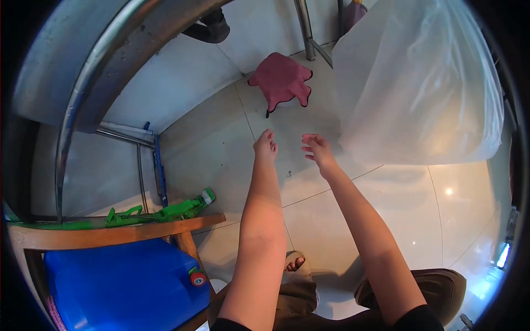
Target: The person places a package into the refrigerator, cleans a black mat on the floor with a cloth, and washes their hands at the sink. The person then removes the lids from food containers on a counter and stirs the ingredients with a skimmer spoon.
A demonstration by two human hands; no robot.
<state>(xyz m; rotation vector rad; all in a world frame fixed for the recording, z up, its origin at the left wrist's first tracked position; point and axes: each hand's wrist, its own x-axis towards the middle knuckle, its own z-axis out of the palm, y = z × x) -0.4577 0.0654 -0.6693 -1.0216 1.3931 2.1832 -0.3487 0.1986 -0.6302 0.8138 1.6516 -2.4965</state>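
Observation:
Both arms reach forward over the tiled floor. My left hand has its fingers curled, and whether anything is between them is too small to make out. To its right, my right hand is held with its fingers apart and nothing in them. The two hands do not touch. Just beyond them, a dark pink cloth with black edging lies draped over something pale and mostly hidden on the floor.
A large translucent plastic bag hangs at the right. At the left, a green tool lies on a wooden bench above a blue container. A metal sink edge curves overhead at the upper left.

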